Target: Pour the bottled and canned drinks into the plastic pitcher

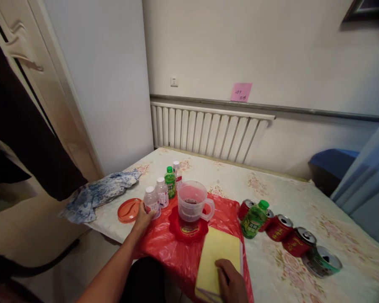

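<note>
My left hand (144, 216) is closed round the lower part of a small clear plastic bottle (152, 201) with a white cap, standing on the table. Right behind that bottle stands a similar white-capped bottle (162, 192). My right hand (231, 280) rests on a yellow notebook (219, 248), its fingers curled; whatever may be inside them is hidden. Between the hands, a translucent measuring jug (192, 202) with dark contents at the bottom stands on a red scalloped dish (189, 236). A red plastic sheet (159, 244) lies under the dish and notebook.
A green-capped bottle (170, 182) and another white-capped bottle (177, 173) stand behind. An orange lid (128, 211) and crumpled cloth (107, 191) lie left. To the right are a green bottle (254, 221), several red cans (279, 228) and a green can (322, 261).
</note>
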The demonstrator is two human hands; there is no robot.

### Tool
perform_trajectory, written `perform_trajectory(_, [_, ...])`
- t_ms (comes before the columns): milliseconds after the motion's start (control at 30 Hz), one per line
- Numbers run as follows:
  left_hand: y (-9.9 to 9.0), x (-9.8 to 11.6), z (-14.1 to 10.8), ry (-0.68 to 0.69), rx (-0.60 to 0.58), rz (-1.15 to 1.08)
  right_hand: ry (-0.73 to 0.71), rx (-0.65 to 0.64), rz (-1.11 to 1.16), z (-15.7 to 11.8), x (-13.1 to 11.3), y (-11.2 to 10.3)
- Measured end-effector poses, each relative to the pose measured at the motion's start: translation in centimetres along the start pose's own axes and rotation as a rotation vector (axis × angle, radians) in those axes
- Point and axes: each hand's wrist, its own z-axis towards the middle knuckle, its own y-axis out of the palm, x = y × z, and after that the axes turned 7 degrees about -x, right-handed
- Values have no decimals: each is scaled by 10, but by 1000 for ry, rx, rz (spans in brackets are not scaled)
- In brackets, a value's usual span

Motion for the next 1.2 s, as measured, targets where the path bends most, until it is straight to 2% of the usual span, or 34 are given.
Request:
perform_trajectory(200, [3, -5, -3, 50, 58, -32, -16, -12, -13, 0, 2, 0])
perform_trajectory(333, [3, -14, -10, -36, 166, 17, -22, -22, -11, 1, 1, -1])
perform_trajectory(433, [8, -22, -28, -120, 231, 73, -33, -20, -1, 0, 0, -2])
perform_trajectory(567, [39, -28, -72, -98, 166, 91, -16, 2, 24, 2, -2, -2])
perform_trajectory(667, [72, -34, -111, -19, 5, 68, 18, 6, 52, 12, -4, -9])
perform_trajectory(733, [91, -40, -131, 65, -127, 61, 33, 26, 49, 24, -4, -23])
perform_trajectory(833, [105, -50, -146, 141, -209, 154, 18, 132, -17, 49, -5, -65])
perform_trajectory(1000, [105, -53, -144, 190, -220, 249, 16, 409, -177, 98, -16, -155])
perform_trajectory(1033, [104, -52, -144, 193, -224, 264, 11, 456, -319, 107, -20, -169])
perform_trajectory(1100, [104, -51, -143, 199, -236, 296, 50, 407, -554, 123, -27, -189])
perform_trajectory(1200, [105, -49, -143, 207, -265, 335, 99, 189, -718, 142, -32, -204])
